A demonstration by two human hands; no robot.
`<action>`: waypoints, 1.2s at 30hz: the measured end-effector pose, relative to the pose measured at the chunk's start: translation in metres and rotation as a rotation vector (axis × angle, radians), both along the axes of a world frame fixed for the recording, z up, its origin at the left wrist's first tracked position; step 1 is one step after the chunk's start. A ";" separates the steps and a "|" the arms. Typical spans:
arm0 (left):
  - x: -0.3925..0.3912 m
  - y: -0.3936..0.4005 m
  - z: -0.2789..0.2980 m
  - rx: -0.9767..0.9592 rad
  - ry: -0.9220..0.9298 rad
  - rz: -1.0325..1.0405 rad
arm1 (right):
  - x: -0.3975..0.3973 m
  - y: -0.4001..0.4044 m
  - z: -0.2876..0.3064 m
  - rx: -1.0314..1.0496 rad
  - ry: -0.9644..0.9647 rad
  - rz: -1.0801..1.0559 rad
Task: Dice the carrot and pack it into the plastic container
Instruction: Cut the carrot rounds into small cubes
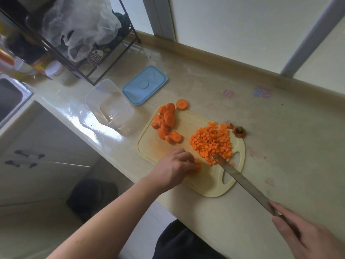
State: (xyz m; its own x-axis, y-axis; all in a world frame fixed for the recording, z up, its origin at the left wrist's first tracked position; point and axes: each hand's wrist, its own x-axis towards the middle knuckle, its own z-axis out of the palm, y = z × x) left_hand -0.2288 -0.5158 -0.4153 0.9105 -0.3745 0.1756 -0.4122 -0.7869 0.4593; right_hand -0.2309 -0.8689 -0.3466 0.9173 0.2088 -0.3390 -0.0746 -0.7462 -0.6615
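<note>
The dicing looks somewhat past halfway: a good heap of diced carrot [211, 142] sits on the right part of the cutting board [203, 186], while a stack of carrot rounds [166, 123] waits uncut at the board's far left, with one stray round [182, 104] lying just off the board on the counter [280, 146]. The left hand [175, 168] is curled over a small batch of carrot pieces [197, 164] near the board's front edge, fingers bent down onto them. The right hand [302, 232] grips the handle of the knife [242, 181], whose tip touches the near edge of the heap. The plastic container [110, 104] stands empty beside the board, its blue lid [144, 85] off and lying just behind it, so packing has not begun. The trimmed carrot top [239, 132] lies at the board's far right edge
</note>
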 end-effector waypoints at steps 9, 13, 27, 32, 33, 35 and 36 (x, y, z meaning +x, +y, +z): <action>-0.019 0.013 0.011 0.261 -0.059 -0.069 | -0.002 -0.001 0.001 -0.015 0.054 -0.017; -0.024 0.015 0.009 0.298 -0.009 -0.076 | -0.003 0.002 0.001 0.015 0.042 -0.011; -0.027 0.021 -0.005 -0.061 0.052 0.134 | -0.001 -0.001 0.001 -0.018 0.048 0.005; -0.027 0.006 -0.008 -0.069 -0.017 0.155 | -0.003 -0.004 -0.002 -0.015 0.049 -0.006; -0.027 0.006 -0.008 -0.048 -0.015 0.147 | -0.003 -0.003 0.001 -0.004 0.062 -0.011; -0.024 0.007 -0.007 0.004 -0.002 0.104 | -0.004 -0.001 0.003 0.015 0.070 -0.004; -0.021 0.008 -0.006 0.021 0.009 0.068 | -0.004 0.000 0.005 0.023 0.071 -0.004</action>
State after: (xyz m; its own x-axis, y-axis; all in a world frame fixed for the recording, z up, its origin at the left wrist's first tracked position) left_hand -0.2503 -0.5074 -0.4212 0.9355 -0.3151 0.1601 -0.3533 -0.8226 0.4456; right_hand -0.2345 -0.8688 -0.3415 0.8920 0.2142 -0.3981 -0.1244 -0.7302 -0.6718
